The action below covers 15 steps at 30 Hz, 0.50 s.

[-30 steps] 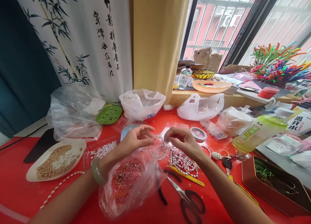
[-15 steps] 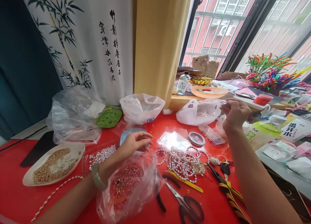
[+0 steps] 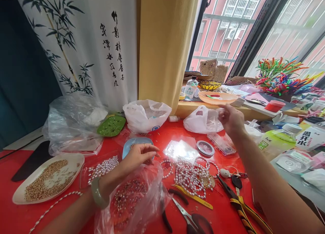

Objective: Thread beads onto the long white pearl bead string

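My left hand (image 3: 142,154) hovers above a clear plastic bag of reddish beads (image 3: 129,196), its fingers loosely bent and apart. I see nothing held in it. My right hand (image 3: 231,119) is raised on the right, finger and thumb pinched together beside a white plastic bag (image 3: 201,120). What it pinches, if anything, is too fine to make out. Between my arms lie silvery bead strings (image 3: 190,174), yellow tweezers (image 3: 194,197) and scissors (image 3: 189,217). Just behind my left hand sits a blue dish (image 3: 135,142).
To the left are a plate of gold beads (image 3: 76,166), a tray of pearly beads (image 3: 104,166) and a green dish (image 3: 111,125). Yellow-black pliers (image 3: 242,207) lie near my right forearm. A spool (image 3: 205,148) rests by shiny clear packets (image 3: 179,151). A bottle (image 3: 281,139) stands right.
My right hand has moved left and slightly down, nearer the white bag, still pinched. My left hand stays over the bead bag. The view has shifted slightly.
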Motion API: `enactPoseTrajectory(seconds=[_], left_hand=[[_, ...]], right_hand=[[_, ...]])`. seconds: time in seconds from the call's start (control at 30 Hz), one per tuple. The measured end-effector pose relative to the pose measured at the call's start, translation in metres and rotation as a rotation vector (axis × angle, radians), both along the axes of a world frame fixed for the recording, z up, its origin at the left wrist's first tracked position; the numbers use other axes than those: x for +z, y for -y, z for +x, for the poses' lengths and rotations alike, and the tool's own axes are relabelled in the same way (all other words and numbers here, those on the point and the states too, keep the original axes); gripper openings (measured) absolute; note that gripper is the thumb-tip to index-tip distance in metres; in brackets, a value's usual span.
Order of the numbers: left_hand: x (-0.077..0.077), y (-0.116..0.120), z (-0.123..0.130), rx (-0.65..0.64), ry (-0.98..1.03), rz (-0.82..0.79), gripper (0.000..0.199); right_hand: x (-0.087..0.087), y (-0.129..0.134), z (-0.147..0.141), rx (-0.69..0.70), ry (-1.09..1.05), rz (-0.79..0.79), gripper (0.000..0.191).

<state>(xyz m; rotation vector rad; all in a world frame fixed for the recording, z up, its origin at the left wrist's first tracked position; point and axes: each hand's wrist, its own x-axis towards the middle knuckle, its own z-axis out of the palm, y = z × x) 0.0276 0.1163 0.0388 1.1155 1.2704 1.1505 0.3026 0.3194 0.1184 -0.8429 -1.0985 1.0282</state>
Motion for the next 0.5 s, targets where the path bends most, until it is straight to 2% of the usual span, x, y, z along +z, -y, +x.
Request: enactPoseTrajectory(seconds=[0.1, 0.23, 0.27, 0.3, 0.37, 0.4, 0.5], left_hand=[[0.011, -0.005, 0.009, -0.02, -0.012, -0.001, 0.022], [0.027, -0.03, 0.024, -0.002, 0.101, 0.056, 0.047], [0.03, -0.038, 0.027, -0.019, 0.142, 0.098, 0.05], [0.032, -0.048, 0.028, -0.053, 0.153, 0.14, 0.047], [0.034, -0.065, 0.028, -0.097, 0.012, 0.295, 0.032], [0.034, -0.074, 0.026, -0.08, -0.104, 0.371, 0.026], [0.036, -0.093, 0.016, -0.032, -0.278, 0.429, 0.021]], right_hand=[[-0.004, 0.025, -0.042, 0.168, -0.005, 0.008, 0.021], [-0.021, 0.059, -0.106, 0.402, -0.013, -0.001, 0.027], [-0.024, 0.065, -0.119, 0.505, -0.053, -0.019, 0.029], [-0.026, 0.07, -0.13, 0.55, -0.062, -0.031, 0.03], [-0.025, 0.073, -0.146, 0.619, -0.082, -0.049, 0.032], [-0.023, 0.072, -0.151, 0.633, -0.081, -0.054, 0.032], [-0.016, 0.062, -0.154, 0.692, -0.043, -0.071, 0.03]])
